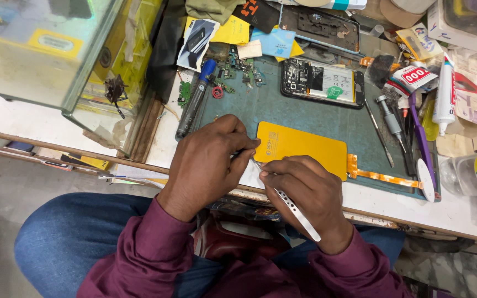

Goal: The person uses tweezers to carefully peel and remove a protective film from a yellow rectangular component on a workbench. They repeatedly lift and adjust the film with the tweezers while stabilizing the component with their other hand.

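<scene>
i see a flat yellow screen panel (305,148), smooth and rounded at the corners, lying on a dull teal work mat (260,105) near its front edge. an orange flex ribbon (385,177), thin and glossy, runs off the panel's right side along the mat. my right hand (305,190) is curled tight around slim metal tweezers (287,200), thumb and forefinger pinching them near the tip, the shiny handle slanting back over the wrist; the tip sits at the panel's lower left corner. my left hand (208,163) is bent into a loose fist, knuckles up, fingertips pressed together at that same corner, just touching the panel's edge; i cannot tell whether it grips anything small there. both wrists come out of maroon sleeves (150,248) over blue jeans (73,237). farther back on the mat lies an opened phone (322,83), its dark circuitry and pale battery exposed, and a black pen-shaped tool with a blue cap (194,102) rests at the mat's left border. a steel screwdriver (390,121) and a purple toothbrush (419,132) lie to the right.
</scene>
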`<state>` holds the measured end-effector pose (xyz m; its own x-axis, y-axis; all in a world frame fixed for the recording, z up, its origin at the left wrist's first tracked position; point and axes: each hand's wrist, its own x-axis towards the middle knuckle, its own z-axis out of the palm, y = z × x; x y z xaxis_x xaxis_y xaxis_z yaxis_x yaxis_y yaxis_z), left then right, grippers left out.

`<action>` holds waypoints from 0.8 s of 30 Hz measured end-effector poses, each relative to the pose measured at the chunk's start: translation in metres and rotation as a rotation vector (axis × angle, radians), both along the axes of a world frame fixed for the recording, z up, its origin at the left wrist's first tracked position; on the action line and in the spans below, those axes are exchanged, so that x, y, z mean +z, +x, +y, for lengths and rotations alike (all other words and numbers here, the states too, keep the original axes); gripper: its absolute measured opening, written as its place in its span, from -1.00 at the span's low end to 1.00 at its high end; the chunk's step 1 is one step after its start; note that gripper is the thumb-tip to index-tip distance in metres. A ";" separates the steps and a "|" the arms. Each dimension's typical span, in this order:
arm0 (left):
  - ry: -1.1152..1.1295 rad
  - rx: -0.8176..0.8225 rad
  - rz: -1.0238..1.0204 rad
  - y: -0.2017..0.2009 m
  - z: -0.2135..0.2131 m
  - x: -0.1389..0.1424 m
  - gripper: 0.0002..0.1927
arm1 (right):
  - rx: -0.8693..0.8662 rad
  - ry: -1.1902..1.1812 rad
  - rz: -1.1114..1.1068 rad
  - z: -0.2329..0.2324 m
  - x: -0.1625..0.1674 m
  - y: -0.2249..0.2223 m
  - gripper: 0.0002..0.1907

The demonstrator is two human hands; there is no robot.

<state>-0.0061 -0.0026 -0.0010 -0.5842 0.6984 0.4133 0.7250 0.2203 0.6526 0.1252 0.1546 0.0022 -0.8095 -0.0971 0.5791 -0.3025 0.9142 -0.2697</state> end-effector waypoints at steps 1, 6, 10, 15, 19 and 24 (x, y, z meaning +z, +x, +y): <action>-0.007 0.002 -0.006 0.000 0.000 0.000 -0.86 | -0.004 -0.004 -0.013 0.000 0.000 0.000 -0.82; -0.005 0.002 0.012 0.000 0.000 0.001 -0.86 | 0.021 -0.060 -0.014 0.003 0.000 0.001 -0.81; -0.016 0.003 -0.003 0.000 0.000 0.001 -0.86 | 0.031 -0.141 -0.035 0.007 -0.001 0.003 -0.80; -0.005 0.001 0.009 0.000 0.000 0.001 -0.86 | 0.039 -0.217 -0.068 0.010 -0.002 0.002 -0.83; -0.016 0.003 0.002 0.000 0.001 0.001 -0.86 | 0.024 -0.194 -0.085 0.009 -0.001 0.002 -0.84; -0.031 0.012 -0.026 0.000 0.000 0.001 -0.86 | 0.019 -0.173 -0.084 0.008 -0.003 0.002 -0.84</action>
<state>-0.0057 -0.0024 0.0002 -0.6027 0.7037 0.3764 0.7054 0.2493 0.6635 0.1273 0.1622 -0.0004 -0.8548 -0.0177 0.5187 -0.2889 0.8466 -0.4471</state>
